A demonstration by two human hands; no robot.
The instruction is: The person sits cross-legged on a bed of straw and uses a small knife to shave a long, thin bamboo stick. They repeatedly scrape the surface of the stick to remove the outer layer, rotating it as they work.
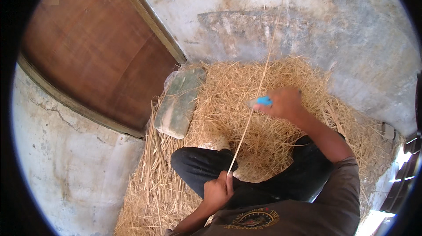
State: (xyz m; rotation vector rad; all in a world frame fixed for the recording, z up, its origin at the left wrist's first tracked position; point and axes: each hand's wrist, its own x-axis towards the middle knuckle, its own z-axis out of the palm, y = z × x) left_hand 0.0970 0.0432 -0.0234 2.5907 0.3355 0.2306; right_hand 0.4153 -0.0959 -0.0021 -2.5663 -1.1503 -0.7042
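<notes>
Nearest me, the left hand (218, 190) is curled tight around the lower end of a thin pale strip (242, 137), by the folded legs. The strip slants up and away across my view. Farther out, the right hand (283, 103) grips a blue-handled tool (264, 100), its blurred tip at the strip; I cannot tell whether they touch. Beyond lie loose straw (220, 86), a greenish slab (181, 99) and a stained wall (343, 38).

open air over the straw (246, 75) between the right hand (285, 103) and the wall (351, 34), long stick (247, 128) slanting across the middle, bent legs (200, 168) on the near side, slab (178, 99) at left
</notes>
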